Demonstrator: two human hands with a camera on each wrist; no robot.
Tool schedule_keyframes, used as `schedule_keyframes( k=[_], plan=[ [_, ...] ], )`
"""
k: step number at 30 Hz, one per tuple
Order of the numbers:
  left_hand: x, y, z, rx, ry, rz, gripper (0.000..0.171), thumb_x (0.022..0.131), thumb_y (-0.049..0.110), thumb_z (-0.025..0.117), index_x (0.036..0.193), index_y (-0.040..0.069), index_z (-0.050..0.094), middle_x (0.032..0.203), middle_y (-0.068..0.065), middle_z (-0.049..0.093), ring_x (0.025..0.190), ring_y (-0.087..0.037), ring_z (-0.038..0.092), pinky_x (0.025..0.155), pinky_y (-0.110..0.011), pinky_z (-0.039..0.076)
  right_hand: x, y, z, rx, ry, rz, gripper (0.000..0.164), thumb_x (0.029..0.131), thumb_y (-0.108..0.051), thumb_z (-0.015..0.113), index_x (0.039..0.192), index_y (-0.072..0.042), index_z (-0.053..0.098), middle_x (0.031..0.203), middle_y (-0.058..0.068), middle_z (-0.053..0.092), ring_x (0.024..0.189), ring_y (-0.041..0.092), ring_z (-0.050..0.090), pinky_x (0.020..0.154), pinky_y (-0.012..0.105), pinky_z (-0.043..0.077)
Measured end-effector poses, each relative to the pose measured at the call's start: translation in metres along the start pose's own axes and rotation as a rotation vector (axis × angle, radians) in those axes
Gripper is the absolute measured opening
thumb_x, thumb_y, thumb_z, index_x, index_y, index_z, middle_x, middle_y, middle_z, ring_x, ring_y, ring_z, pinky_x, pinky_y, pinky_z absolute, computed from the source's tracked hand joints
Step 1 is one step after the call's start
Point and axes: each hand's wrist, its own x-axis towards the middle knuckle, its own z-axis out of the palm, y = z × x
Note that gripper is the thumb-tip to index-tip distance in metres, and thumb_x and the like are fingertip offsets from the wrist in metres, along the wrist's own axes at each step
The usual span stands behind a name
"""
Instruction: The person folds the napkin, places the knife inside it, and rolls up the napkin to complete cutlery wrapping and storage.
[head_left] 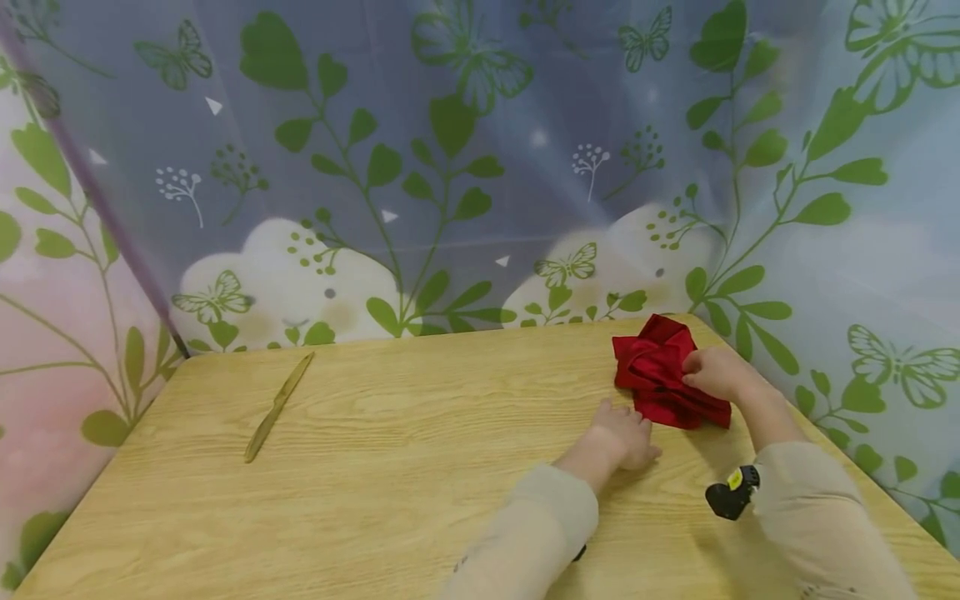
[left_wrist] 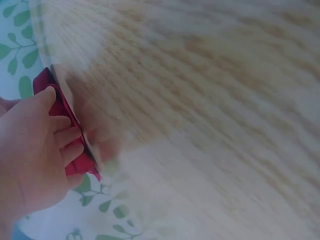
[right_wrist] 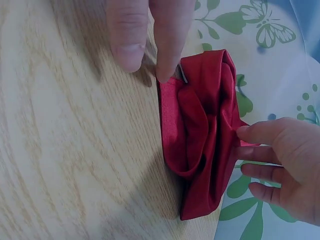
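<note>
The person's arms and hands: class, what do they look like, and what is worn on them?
The left hand and the right hand wear no gloves. The left sleeve and right sleeve are pale beige, with small dark marks. A black device with a yellow patch sits beside the right sleeve; a sliver of black shows by the left.

Beyond my view at five o'clock runs the right sleeve point(head_left: 825, 521), at six the left sleeve point(head_left: 521, 533), which hides most of a black gadget point(head_left: 580, 553), while the right hand point(head_left: 720, 375) covers part of the red cloth point(head_left: 656, 367) toward three.
</note>
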Motion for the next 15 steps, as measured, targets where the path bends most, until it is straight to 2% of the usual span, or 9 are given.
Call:
schedule_keyframes(
  k=[7,11,15],
  plan=[
    [0.0018,-0.0006,0.002,0.023,-0.029,0.009,0.057,0.091,0.063,0.028,0.143,0.041,0.025,0.147,0.025,0.02,0.136,-0.003,0.017,0.11,-0.033,0.009,0.0027,-0.003,0.0038,0.01,-0.103,0.01,0.029,0.078,-0.017,0.067,0.092,0.007,0.061,0.088,0.017,0.064,0.088,0.039,0.058,0.079,0.049,0.044],
    [0.0013,-0.0008,0.0013,-0.004,-0.027,0.011,0.057,0.09,0.064,0.03,0.142,0.039,0.03,0.144,0.023,0.028,0.134,-0.003,0.022,0.11,-0.035,0.008,0.0045,-0.0041,0.0057,-0.003,-0.118,0.01,0.024,0.076,-0.014,0.068,0.089,0.005,0.063,0.085,0.015,0.063,0.085,0.037,0.058,0.077,0.048,0.044],
    [0.0014,-0.0029,-0.0008,0.002,0.011,0.015,0.054,0.09,0.062,0.036,0.137,0.036,0.041,0.137,0.02,0.039,0.129,-0.004,0.03,0.108,-0.035,0.011,0.0038,-0.0062,0.0044,-0.038,-0.112,0.03,0.011,0.075,-0.011,0.064,0.074,-0.001,0.06,0.07,0.006,0.057,0.069,0.025,0.054,0.066,0.041,0.044]
  ],
)
